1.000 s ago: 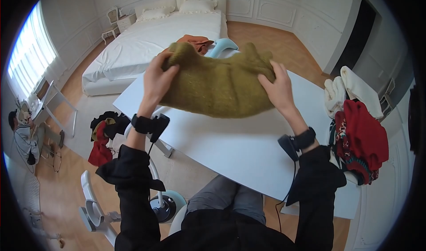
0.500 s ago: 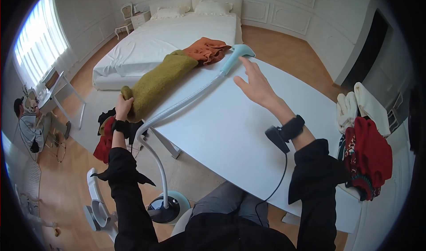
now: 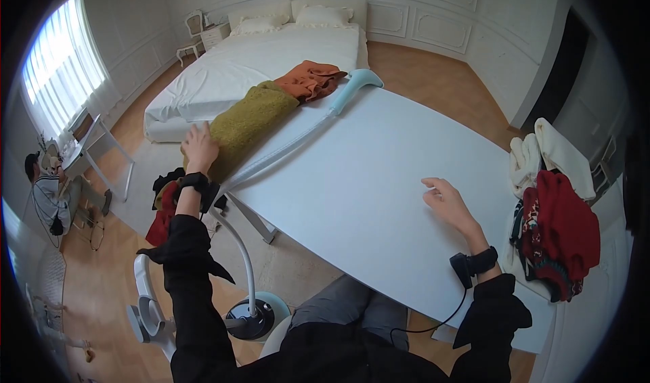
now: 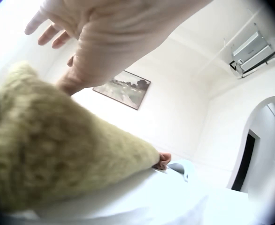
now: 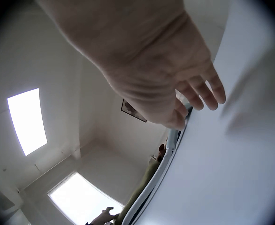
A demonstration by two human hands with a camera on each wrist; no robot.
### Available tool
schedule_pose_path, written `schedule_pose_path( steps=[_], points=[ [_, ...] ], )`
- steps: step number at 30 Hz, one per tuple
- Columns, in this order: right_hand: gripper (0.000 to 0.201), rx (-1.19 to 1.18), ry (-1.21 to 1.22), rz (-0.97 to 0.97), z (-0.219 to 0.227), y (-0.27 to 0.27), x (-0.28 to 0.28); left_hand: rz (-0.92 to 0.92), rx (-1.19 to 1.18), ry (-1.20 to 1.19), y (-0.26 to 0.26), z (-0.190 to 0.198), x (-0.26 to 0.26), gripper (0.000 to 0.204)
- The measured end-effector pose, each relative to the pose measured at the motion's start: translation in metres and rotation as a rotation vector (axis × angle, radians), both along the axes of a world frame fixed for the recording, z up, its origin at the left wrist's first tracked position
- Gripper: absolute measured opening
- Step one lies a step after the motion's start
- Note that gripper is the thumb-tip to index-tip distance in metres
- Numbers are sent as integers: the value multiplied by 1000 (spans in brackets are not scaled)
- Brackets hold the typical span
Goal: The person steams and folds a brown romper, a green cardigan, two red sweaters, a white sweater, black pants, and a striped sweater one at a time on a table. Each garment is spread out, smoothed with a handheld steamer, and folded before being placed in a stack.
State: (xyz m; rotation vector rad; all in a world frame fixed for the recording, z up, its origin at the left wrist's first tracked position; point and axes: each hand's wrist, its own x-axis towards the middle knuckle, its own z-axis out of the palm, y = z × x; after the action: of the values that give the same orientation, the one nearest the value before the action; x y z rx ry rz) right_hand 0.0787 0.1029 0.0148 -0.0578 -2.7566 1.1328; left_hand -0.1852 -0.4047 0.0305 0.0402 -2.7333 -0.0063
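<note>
An olive-green fuzzy knit garment [image 3: 252, 122] lies folded long along the table's far left edge. My left hand [image 3: 201, 150] is at its near left end, fingers extended and apart; in the left wrist view the hand [image 4: 114, 44] is just above the fuzzy cloth [image 4: 67, 145]. Over the white table [image 3: 338, 193], toward its right side, my right hand [image 3: 449, 206] hovers with nothing in it, its fingers loosely extended. Beyond the olive garment an orange garment [image 3: 310, 80] is bunched up. A light-blue garment steamer head [image 3: 355, 88] rests beside it, its hose [image 3: 288, 146] running along the olive knit.
On the right are a red knit pile [image 3: 565, 220] and folded white clothes [image 3: 562, 156]. Dark and red clothes [image 3: 162, 217] lie low at the left. The steamer base [image 3: 261, 312] stands on the floor. A bed [image 3: 264, 58] is behind the table; a person [image 3: 54, 193] sits far left.
The olive garment went from both hands down onto the table's left edge. My left hand has let go of its end. The right hand drew back from near the steamer head toward me.
</note>
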Motion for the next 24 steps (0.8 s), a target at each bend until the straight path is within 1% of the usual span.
schedule_pose_path(
  steps=[1, 3, 4, 5, 6, 7, 8, 9, 10, 12, 13, 15, 16, 18, 20, 23, 24],
  points=[
    [35, -35, -3, -13, -5, 3, 7, -125, 52, -9, 11, -1, -10, 67],
    [34, -49, 41, -34, -13, 6, 20, -353, 94, -183, 34, 0, -24, 71],
    [33, -65, 84, -55, -17, 7, 24, -345, 98, -178, 45, 1, -29, 71],
    [33, -61, 86, -46, -19, 7, 28, -304, 108, -253, 56, 0, -34, 73],
    [32, -113, 95, -84, -20, 8, 33, -264, 118, -329, 65, 1, -35, 76],
    [31, -165, 105, -124, -21, 10, 37, -262, 124, -325, 72, 0, -34, 76],
    [31, -159, 109, -122, -25, 13, 40, -228, 54, -327, 77, 0, -33, 71],
    [30, -212, 118, -135, -29, 17, 42, -195, -15, -329, 82, 1, -33, 66],
    [29, -267, 125, -148, -33, 20, 42, -196, -12, -325, 83, -6, -42, 66],
    [28, -295, 144, -164, -39, 25, 40, -162, -92, -288, 83, -19, -57, 50],
    [27, -327, 162, -180, -41, 25, 40, -166, -97, -287, 81, -21, -61, 50],
    [25, -331, 171, -195, -42, 25, 39, -300, -183, -256, 82, -19, -54, 44],
    [24, -329, 180, -205, -42, 24, 39, -311, -192, -261, 80, -17, -49, 44],
    [24, -342, 189, -216, -44, 24, 39, -439, -167, -211, 71, -14, -41, 47],
    [23, -331, 212, -209, -45, 23, 41, -509, -164, -185, 57, -21, -44, 51],
    [23, -308, 255, -198, -44, 23, 41, -512, -117, -276, 47, -19, -44, 61],
    [23, -299, 261, -200, -45, 24, 42, -510, -106, -333, 51, -12, -42, 62]
  ],
)
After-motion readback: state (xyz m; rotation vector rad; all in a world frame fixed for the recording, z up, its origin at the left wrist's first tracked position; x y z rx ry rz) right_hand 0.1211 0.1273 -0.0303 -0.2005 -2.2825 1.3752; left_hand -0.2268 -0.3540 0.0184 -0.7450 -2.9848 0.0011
